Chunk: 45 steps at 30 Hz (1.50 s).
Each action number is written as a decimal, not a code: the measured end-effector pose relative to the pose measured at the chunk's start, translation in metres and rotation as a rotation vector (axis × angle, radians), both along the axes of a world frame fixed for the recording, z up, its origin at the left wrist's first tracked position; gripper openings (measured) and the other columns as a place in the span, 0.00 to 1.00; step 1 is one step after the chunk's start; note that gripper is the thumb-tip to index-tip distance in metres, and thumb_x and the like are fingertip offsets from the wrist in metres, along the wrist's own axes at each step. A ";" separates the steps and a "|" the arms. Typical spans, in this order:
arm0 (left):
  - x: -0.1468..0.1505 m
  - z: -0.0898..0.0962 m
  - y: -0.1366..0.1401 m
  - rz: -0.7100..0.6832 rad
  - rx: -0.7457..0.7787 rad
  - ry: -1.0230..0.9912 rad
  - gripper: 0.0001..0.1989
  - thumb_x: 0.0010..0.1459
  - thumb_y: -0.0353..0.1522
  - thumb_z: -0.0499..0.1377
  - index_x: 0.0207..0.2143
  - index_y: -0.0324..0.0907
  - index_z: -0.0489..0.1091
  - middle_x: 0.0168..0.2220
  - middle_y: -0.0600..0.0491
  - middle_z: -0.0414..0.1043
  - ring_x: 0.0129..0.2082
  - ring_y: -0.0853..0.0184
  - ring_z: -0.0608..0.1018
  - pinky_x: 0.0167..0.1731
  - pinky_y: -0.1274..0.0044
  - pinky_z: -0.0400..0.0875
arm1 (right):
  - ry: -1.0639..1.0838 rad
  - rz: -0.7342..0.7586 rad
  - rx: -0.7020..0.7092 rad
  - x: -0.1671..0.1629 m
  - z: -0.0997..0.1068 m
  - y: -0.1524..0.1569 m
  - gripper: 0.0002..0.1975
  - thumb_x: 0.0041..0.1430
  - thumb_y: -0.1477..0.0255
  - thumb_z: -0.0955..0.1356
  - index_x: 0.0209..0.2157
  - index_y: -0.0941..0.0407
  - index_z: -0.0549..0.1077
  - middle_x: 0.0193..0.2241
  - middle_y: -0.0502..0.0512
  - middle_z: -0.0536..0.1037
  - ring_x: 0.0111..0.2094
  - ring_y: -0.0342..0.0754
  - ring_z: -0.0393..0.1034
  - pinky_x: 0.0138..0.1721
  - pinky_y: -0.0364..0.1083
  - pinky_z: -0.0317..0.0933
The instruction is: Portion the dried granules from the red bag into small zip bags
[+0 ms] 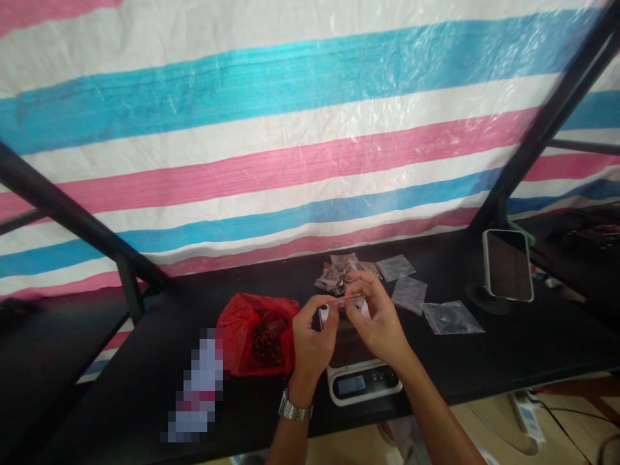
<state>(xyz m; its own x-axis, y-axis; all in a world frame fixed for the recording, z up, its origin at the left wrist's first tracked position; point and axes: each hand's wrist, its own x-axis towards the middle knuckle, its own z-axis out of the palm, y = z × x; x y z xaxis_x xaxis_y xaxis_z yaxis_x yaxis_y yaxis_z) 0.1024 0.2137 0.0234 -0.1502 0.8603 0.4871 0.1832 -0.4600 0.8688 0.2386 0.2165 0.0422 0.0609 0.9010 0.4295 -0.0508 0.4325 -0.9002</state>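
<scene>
Above a white digital scale (334, 387) with a dark top, both my hands pinch the top edge of a small clear zip bag (345, 300). My left hand (310, 332) grips its left end between thumb and fingers. Thumb and fingertips of my right hand (375, 316) close on its right end. What the bag holds, if anything, I cannot make out. The scale's display (351, 385) seems to read 0.0. Left of my left hand, an open red plastic bag (235, 323) contains small brown pieces (268, 342). Several filled little bags (329, 274) are heaped behind my hands.
Flat clear bags (453, 318) lie to the right on the black table (508, 345). A phone (507, 265) stands on a round holder at the right. Dark frame bars (72, 219) rise at both sides before a striped sheet (290, 155). A pixelated patch covers something at left.
</scene>
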 end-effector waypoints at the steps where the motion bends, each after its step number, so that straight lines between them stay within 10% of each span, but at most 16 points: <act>1: 0.001 0.000 0.000 -0.002 0.002 0.001 0.08 0.64 0.36 0.64 0.35 0.42 0.80 0.34 0.51 0.83 0.34 0.65 0.82 0.37 0.76 0.77 | 0.001 -0.001 -0.006 0.000 0.000 0.000 0.18 0.62 0.72 0.72 0.53 0.49 0.70 0.34 0.48 0.76 0.35 0.47 0.73 0.41 0.47 0.68; 35: -0.013 0.002 -0.005 -0.024 0.204 0.088 0.07 0.66 0.33 0.67 0.32 0.45 0.80 0.33 0.54 0.83 0.35 0.66 0.83 0.38 0.76 0.76 | -0.017 0.049 -0.007 0.002 0.001 -0.002 0.17 0.57 0.73 0.76 0.48 0.51 0.76 0.28 0.45 0.80 0.31 0.47 0.77 0.37 0.45 0.70; 45: -0.019 -0.002 -0.008 0.120 0.110 0.069 0.16 0.75 0.37 0.53 0.49 0.43 0.80 0.45 0.48 0.84 0.44 0.64 0.84 0.46 0.73 0.78 | -0.052 -0.872 0.065 0.040 0.004 0.040 0.09 0.64 0.63 0.72 0.37 0.55 0.76 0.35 0.55 0.81 0.36 0.50 0.76 0.41 0.48 0.70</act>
